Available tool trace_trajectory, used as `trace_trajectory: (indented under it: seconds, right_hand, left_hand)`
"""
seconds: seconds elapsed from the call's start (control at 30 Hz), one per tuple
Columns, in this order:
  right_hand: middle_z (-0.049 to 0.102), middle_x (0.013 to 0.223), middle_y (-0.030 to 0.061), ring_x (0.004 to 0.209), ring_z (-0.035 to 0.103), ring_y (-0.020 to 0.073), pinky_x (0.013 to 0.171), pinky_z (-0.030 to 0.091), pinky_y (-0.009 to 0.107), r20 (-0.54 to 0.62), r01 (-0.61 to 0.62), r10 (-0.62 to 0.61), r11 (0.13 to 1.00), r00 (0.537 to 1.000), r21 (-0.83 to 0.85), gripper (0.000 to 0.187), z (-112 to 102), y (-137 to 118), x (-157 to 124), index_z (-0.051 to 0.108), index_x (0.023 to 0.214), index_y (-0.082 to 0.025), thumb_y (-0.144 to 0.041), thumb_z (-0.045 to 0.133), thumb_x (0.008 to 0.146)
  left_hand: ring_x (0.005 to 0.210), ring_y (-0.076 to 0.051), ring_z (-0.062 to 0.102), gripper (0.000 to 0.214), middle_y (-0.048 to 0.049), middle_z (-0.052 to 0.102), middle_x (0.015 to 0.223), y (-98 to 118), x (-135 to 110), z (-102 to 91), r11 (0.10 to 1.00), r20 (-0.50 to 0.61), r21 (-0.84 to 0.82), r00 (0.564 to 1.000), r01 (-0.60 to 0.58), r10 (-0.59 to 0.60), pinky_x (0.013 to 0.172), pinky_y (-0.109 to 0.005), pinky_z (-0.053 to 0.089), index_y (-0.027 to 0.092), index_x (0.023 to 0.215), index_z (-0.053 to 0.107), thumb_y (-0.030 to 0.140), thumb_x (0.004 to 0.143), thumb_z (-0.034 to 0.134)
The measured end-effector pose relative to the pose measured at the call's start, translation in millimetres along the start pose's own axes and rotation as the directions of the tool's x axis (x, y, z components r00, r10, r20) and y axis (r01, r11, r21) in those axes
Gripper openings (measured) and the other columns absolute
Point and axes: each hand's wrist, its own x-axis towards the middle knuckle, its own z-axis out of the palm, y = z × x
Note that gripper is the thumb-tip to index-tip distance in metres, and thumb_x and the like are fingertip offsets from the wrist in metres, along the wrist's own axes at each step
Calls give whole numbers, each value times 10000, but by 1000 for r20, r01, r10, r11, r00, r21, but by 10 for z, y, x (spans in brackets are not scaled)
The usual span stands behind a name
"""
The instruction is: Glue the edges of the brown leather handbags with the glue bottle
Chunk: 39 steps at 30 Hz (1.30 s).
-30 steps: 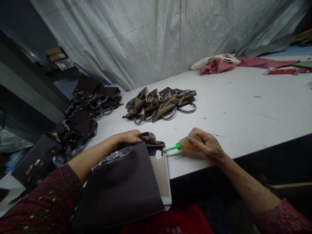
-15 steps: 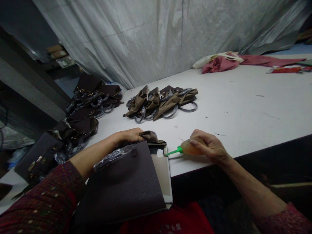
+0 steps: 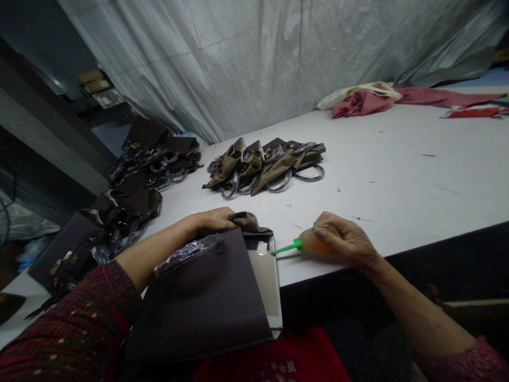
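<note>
A dark brown handbag [image 3: 202,297] lies in front of me over the table's front edge, its plastic-wrapped handle [image 3: 189,255] resting on top. My left hand [image 3: 217,218] grips the bag at its far edge, by the bunched brown lining [image 3: 248,222]; the fingertips are partly hidden. The bag's right side is open, showing a beige inner board [image 3: 264,284] with a pale edge. In my right hand [image 3: 345,239] is a squeeze bottle [image 3: 314,241] of amber liquid. Its green nozzle [image 3: 286,248] points left, with the tip at the board's edge near a small whitish tab [image 3: 262,248].
Several bags with brown lining and wrapped handles [image 3: 266,164] lie mid-table. More dark bags [image 3: 155,154] are heaped along the left. Pink cloth [image 3: 366,103] and a red packet [image 3: 471,112] lie at the far right of the white table [image 3: 413,180]. A grey sheet [image 3: 254,63] hangs behind.
The view has shifted slightly. The nozzle tip stays at the board's edge, and both hands keep nearly the same place and hold.
</note>
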Motion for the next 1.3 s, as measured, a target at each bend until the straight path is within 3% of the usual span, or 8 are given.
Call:
trace_trajectory:
  seconds: [0.17,0.3,0.5,0.73,0.9,1.07,1.2,1.3]
  right_hand:
    - [555,746,19,647,528,178,592,435,328,-75,-8,7,1000,997,-11,339,-1,28,-31,623,778,-219,-514,575,939]
    - [561,744,22,639,525,181,576,427,336,-37,-10,10,1000,999,-2,322,-3,30,-55,630,783,-221,-503,592,932]
    - [559,759,32,661,528,199,591,438,359,-147,21,-19,1000,989,15,309,26,6,-102,618,782,-235,-502,587,933]
    - [573,747,28,677,558,193,611,435,332,64,-4,2,1000,998,28,298,-14,-50,-221,627,777,-226,-469,582,943]
    - [572,772,28,686,546,193,617,423,326,-52,22,-20,999,998,35,262,6,-114,-232,634,813,-236,-459,589,942]
    - [584,774,28,712,573,201,646,439,331,113,26,-31,998,993,49,250,29,-100,-219,634,804,-234,-426,578,954]
    - [573,776,30,694,555,201,638,430,337,-19,19,-19,1000,1000,15,248,28,-71,-230,631,813,-233,-433,580,950]
    - [580,776,30,697,563,200,643,436,335,78,16,-18,1000,997,26,249,27,-76,-243,629,806,-230,-427,581,950]
  left_hand:
    - [674,-176,560,140,-10,666,715,-13,5,7,1000,-6,9,1000,6,-6,620,-270,409,164,756,686,279,696,634]
    - [722,-185,585,162,-9,685,743,-9,-5,11,1000,-1,4,1000,-4,4,639,-261,419,169,799,708,280,703,638]
    - [747,-186,598,187,-12,706,803,17,-8,26,1000,-5,1,1000,-21,21,679,-269,438,174,836,717,286,707,639]
    - [739,-183,591,196,-4,697,800,-73,29,28,999,-2,-16,999,-37,37,677,-269,437,175,824,718,298,684,659]
    - [702,-175,561,146,5,664,735,-112,50,15,999,-26,1,999,-46,46,653,-270,412,169,753,700,277,669,650]
    - [706,-184,561,160,-4,668,739,-86,37,22,999,-16,-1,999,-45,45,657,-283,411,170,771,707,295,684,656]
    - [714,-183,566,153,-5,670,736,-95,29,28,999,-16,-10,999,-44,44,677,-289,416,169,779,710,275,699,632]
    - [703,-173,562,150,2,667,732,-97,23,33,999,-16,-17,999,-43,43,666,-278,415,167,779,704,258,686,631]
